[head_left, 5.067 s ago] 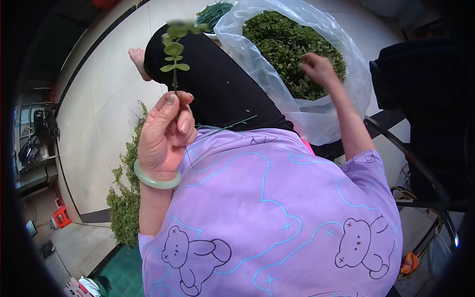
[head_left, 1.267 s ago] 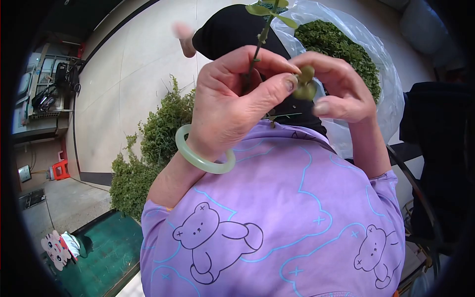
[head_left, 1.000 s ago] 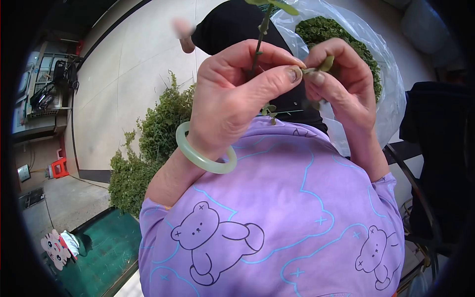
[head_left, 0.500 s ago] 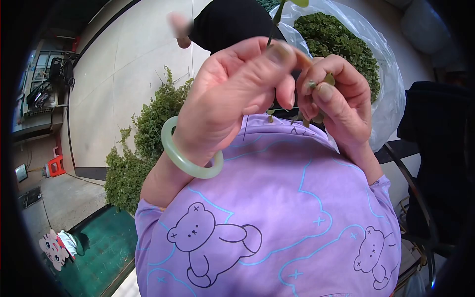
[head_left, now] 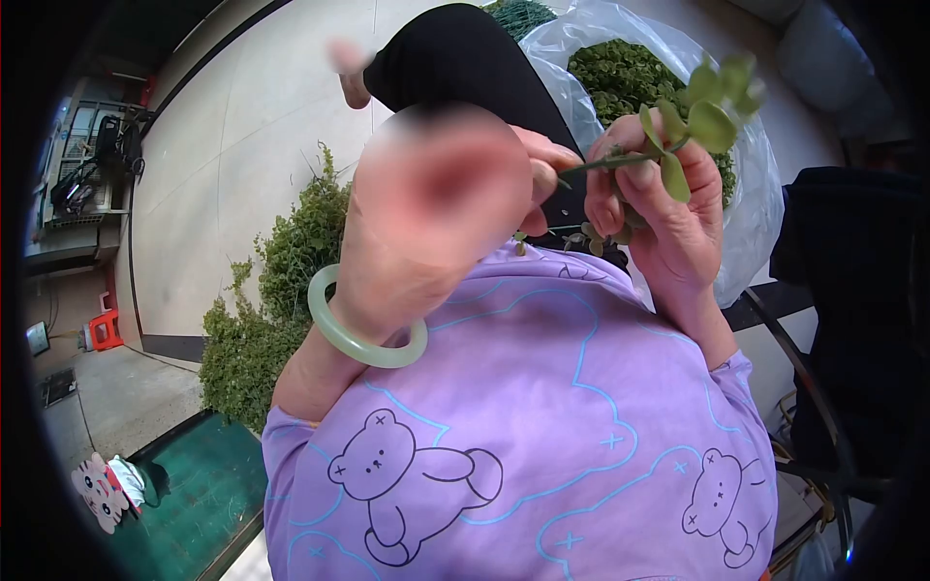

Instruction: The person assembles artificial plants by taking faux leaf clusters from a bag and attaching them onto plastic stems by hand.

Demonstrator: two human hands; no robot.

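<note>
A leafy green sprig [head_left: 712, 126] lies across the fingers of my right hand [head_left: 673, 208], its stem between thumb and fingers. The bare stem end points left to the fingertips of my left hand [head_left: 436, 203], which are closed around or against it. Part of my left hand is blurred, and its palm holds nothing that I can make out. A pale green bangle [head_left: 363, 347] circles my left wrist. Small leaves [head_left: 593, 237] hang below my right hand, near a thin green stem over my lap.
Beyond my right hand stands a clear plastic bag [head_left: 760, 203] full of green sprigs [head_left: 620, 73]. A bushy heap of plants [head_left: 247, 353] is on the left. A green board [head_left: 208, 484] lies lower left, a red stool [head_left: 105, 330] farther off. Dark cloth [head_left: 843, 290] hangs at right.
The leafy sprig has swung from upright above my left hand to lying rightward over my right hand. My left hand has turned over and dropped slightly. The view has shifted a little.
</note>
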